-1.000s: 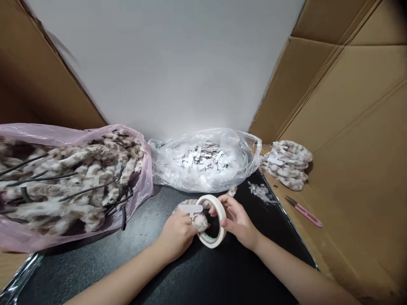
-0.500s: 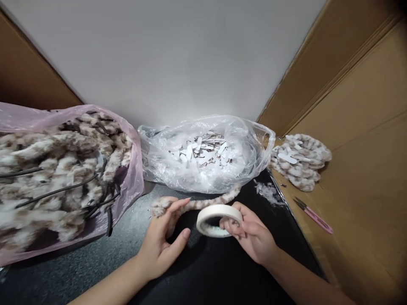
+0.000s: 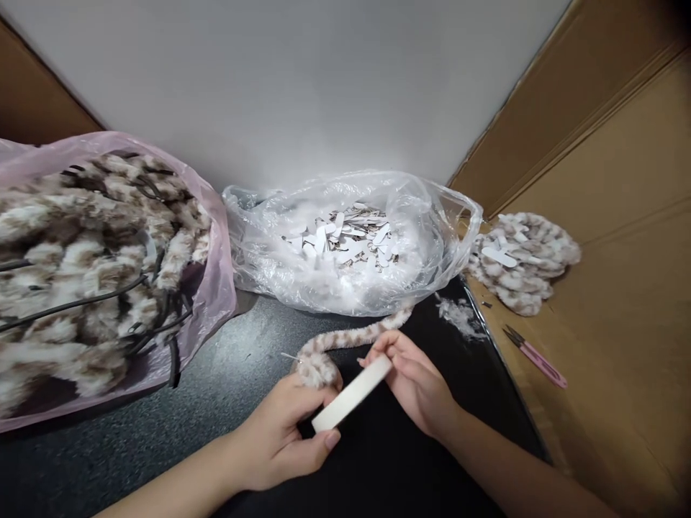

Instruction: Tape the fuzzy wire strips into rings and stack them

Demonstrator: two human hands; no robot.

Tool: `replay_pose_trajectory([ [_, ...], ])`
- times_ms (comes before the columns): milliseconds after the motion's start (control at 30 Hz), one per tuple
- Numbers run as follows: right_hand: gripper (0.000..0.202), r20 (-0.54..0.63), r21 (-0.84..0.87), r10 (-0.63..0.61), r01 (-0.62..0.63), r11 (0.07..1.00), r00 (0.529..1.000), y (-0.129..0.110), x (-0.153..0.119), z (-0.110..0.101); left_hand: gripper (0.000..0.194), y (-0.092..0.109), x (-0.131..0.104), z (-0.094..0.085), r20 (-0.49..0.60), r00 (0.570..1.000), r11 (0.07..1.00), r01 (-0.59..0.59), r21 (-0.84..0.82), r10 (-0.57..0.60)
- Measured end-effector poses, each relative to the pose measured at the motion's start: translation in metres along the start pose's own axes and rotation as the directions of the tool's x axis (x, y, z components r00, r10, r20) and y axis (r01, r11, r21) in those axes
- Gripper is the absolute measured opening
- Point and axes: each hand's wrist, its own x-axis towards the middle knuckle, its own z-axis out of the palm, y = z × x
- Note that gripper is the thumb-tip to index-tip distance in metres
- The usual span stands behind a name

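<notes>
You have the white roll [image 3: 353, 394] edge-on and tilted between your two hands, and any lettering on it is hidden at this angle. Your left hand [image 3: 283, 432] is part-curled, thumb and fingers closed on the roll's near left end. Your right hand [image 3: 415, 381] is bunched, its fingertips pinching at the roll's far right end. The furry strip [image 3: 350, 338] runs just beyond the roll; its thick, folded end lies against your left fingers, though you can't tell if they grip it.

Farther beyond the roll, the clear bag [image 3: 432, 208] holds white tags [image 3: 381, 234], any print on them too small to read. Well left of the roll, the pink bag [image 3: 217, 244] is full of furry pieces [image 3: 70, 223] and dark cords [image 3: 75, 306]. Well right of the roll are the bundle [image 3: 532, 266], topped with a white tag, and the pink-handled snips [image 3: 540, 363]. The roll is above the dark surface [image 3: 242, 345].
</notes>
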Motion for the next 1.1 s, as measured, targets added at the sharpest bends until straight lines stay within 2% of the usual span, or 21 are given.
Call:
replay_pose_trajectory([
  [67, 0.019, 0.005, -0.102, -0.048, 0.048, 0.994, 0.999, -0.002, -0.004, -0.004, 0.018, -0.002, -0.002, 0.0, -0.074, 0.997, 0.995, -0.007, 0.101, 0.014],
  [100, 0.019, 0.009, -0.134, -0.068, 0.069, 0.989, 0.998, -0.002, -0.007, -0.005, 0.016, -0.003, -0.003, -0.001, -0.154, 0.988, 0.982, 0.031, 0.186, -0.002],
  [133, 0.019, 0.014, -0.158, -0.086, 0.088, 0.984, 0.996, -0.003, -0.01, -0.005, 0.02, -0.003, -0.004, -0.001, -0.26, 0.966, 0.956, 0.093, 0.278, -0.018],
  [200, 0.018, 0.028, -0.19, -0.11, 0.114, 0.975, 0.993, -0.004, -0.015, -0.002, 0.03, -0.003, -0.006, -0.001, -0.452, 0.892, 0.883, 0.213, 0.419, -0.001],
  [233, 0.018, 0.037, -0.202, -0.117, 0.122, 0.972, 0.992, -0.005, -0.018, 0.0, 0.03, -0.003, -0.007, -0.001, -0.5, 0.865, 0.858, 0.238, 0.455, 0.025],
  [267, 0.018, 0.046, -0.209, -0.124, 0.131, 0.969, 0.991, -0.005, -0.02, 0.003, 0.028, -0.002, -0.008, 0.0, -0.508, 0.86, 0.85, 0.23, 0.474, 0.05],
  [367, 0.02, 0.062, -0.222, -0.182, 0.192, 0.956, 0.981, -0.005, -0.022, 0.011, 0.024, 0.002, -0.009, 0.004, -0.369, 0.927, 0.88, 0.118, 0.46, 0.068],
  [467, 0.025, 0.051, -0.239, -0.236, 0.241, 0.941, 0.97, -0.002, -0.022, 0.016, 0.038, 0.0, -0.008, 0.011, -0.196, 0.979, 0.915, 0.025, 0.403, 0.06],
  [567, 0.028, 0.018, -0.207, -0.212, 0.211, 0.955, 0.977, 0.001, -0.019, 0.018, 0.043, -0.006, -0.006, 0.015, -0.096, 0.993, 0.923, -0.03, 0.384, 0.073],
  [667, 0.026, 0.004, -0.186, -0.197, 0.195, 0.963, 0.98, 0.0, -0.017, 0.018, 0.031, -0.011, -0.006, 0.016, -0.054, 0.994, 0.914, -0.061, 0.4, 0.09],
  [733, 0.023, 0.006, -0.262, -0.235, 0.228, 0.938, 0.972, -0.002, -0.017, 0.018, 0.026, -0.012, -0.006, 0.016, -0.047, 0.993, 0.907, -0.075, 0.415, 0.104],
  [800, 0.023, 0.018, -0.452, -0.341, 0.312, 0.836, 0.94, -0.006, -0.017, 0.016, 0.023, -0.013, -0.007, 0.016, -0.066, 0.99, 0.891, -0.081, 0.447, 0.123],
  [900, 0.025, 0.086, -0.746, -0.551, 0.421, 0.517, 0.83, -0.012, -0.018, 0.014, 0.021, -0.011, -0.007, 0.016, -0.096, 0.983, 0.843, -0.081, 0.532, 0.156],
  [967, 0.023, 0.171, -0.822, -0.625, 0.46, 0.337, 0.762, -0.016, -0.019, 0.013, 0.02, -0.01, -0.005, 0.015, -0.088, 0.979, 0.807, -0.1, 0.581, 0.185],
  [1033, 0.02, 0.247, -0.831, -0.637, 0.498, 0.248, 0.73, -0.017, -0.02, 0.014, 0.019, -0.008, -0.004, 0.014, -0.065, 0.974, 0.773, -0.132, 0.62, 0.219],
  [1100, 0.017, 0.278, -0.833, -0.624, 0.507, 0.222, 0.73, -0.017, -0.02, 0.016, 0.02, -0.007, -0.002, 0.013, -0.041, 0.97, 0.74, -0.156, 0.654, 0.24],
])
